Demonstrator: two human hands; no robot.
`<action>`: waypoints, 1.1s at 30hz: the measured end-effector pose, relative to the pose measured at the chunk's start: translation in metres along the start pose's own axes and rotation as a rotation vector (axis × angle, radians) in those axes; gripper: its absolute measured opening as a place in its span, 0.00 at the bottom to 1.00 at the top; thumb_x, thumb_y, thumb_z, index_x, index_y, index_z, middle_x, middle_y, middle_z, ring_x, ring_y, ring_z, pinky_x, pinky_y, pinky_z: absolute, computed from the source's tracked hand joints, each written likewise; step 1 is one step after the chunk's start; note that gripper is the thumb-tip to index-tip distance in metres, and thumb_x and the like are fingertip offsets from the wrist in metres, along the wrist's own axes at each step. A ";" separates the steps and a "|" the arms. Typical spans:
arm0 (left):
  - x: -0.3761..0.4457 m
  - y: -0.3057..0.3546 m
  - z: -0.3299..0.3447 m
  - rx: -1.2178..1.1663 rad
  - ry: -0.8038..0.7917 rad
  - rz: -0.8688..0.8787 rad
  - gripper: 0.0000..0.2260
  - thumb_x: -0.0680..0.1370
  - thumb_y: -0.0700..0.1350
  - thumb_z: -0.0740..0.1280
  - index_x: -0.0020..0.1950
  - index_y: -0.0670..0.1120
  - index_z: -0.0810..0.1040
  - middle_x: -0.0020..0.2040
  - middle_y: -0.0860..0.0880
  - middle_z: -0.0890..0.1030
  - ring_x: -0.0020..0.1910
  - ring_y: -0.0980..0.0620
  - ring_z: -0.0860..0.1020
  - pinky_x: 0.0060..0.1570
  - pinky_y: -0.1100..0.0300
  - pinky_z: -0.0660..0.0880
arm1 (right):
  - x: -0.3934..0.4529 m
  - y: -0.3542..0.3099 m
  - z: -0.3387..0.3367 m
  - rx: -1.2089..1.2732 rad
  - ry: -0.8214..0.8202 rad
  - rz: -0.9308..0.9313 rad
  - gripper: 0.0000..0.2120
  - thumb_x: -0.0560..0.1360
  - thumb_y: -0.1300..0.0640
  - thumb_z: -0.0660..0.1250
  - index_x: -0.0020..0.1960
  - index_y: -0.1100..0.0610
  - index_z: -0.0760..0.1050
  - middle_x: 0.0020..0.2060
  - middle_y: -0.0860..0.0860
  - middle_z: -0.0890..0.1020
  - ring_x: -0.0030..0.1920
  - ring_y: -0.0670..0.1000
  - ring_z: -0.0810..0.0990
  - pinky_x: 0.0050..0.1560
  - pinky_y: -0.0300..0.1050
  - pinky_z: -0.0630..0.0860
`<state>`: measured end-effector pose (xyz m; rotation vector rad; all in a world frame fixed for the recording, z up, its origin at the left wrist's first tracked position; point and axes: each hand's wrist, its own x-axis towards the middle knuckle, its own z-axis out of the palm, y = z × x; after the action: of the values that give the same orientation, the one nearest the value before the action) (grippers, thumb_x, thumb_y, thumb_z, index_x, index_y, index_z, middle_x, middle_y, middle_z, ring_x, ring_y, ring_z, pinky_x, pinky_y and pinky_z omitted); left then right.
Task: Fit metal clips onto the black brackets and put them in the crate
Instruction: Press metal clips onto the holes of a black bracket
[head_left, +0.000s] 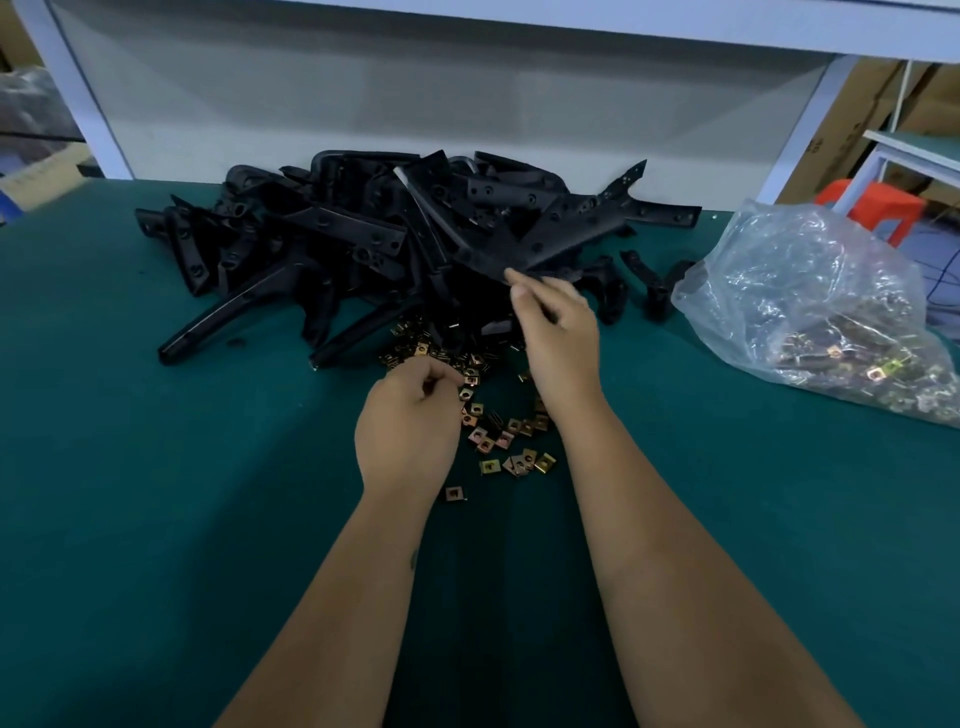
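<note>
Nearest, on the green table (156, 519): a loose scatter of metal clips (511, 447), brass-coloured, spread out between the two forearms. One single clip (455, 493) lying apart, just beside the left wrist.

A little farther, left hand (408, 421) curled over the far-left part of the scatter, thumb and forefinger closed together at the tips — probably pinching one clip, but too small to tell for sure.

Farther again and to the right, right hand (558, 325) lifted, fingertips pinching the near edge of a black bracket (550, 228). Long axis of this bracket going from the fingers away to the far right, with the far end raised above the heap. Other fingers loosely bent, holding nothing.

So the relation for the coming move, as a judgement: bracket edge far and slightly right of the left fingertips, clips near and left of it — left hand clearly the nearer one to the clips, right hand already on the bracket.

Behind, the big pile of black brackets (322, 244) against the far edge. At far right, a clear plastic bag (810, 306) with more clips inside. No crate visible anywhere.
</note>
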<state>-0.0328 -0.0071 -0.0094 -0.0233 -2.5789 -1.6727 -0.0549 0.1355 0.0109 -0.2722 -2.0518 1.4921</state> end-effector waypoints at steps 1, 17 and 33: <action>-0.001 0.000 -0.001 -0.010 -0.003 -0.005 0.12 0.77 0.45 0.60 0.40 0.59 0.78 0.27 0.62 0.75 0.25 0.60 0.71 0.31 0.60 0.64 | -0.004 -0.003 -0.001 0.117 0.105 0.019 0.06 0.78 0.52 0.68 0.52 0.47 0.84 0.50 0.36 0.79 0.56 0.38 0.77 0.58 0.35 0.72; 0.002 0.008 -0.024 -0.868 -0.334 -0.190 0.19 0.80 0.49 0.67 0.69 0.44 0.74 0.56 0.48 0.80 0.46 0.52 0.78 0.41 0.60 0.79 | -0.051 -0.016 -0.013 0.703 0.010 0.280 0.14 0.75 0.68 0.66 0.40 0.53 0.65 0.32 0.51 0.77 0.36 0.50 0.76 0.37 0.45 0.75; 0.028 -0.005 -0.044 -1.242 0.005 -0.248 0.10 0.82 0.40 0.63 0.55 0.53 0.80 0.50 0.51 0.86 0.52 0.52 0.84 0.46 0.55 0.81 | -0.052 -0.009 -0.019 -0.289 -0.162 0.026 0.04 0.75 0.50 0.66 0.42 0.45 0.77 0.36 0.40 0.78 0.36 0.39 0.75 0.40 0.40 0.75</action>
<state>-0.0593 -0.0499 0.0060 0.2346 -1.1620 -2.9916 -0.0002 0.1221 0.0058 -0.2989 -2.4048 1.2646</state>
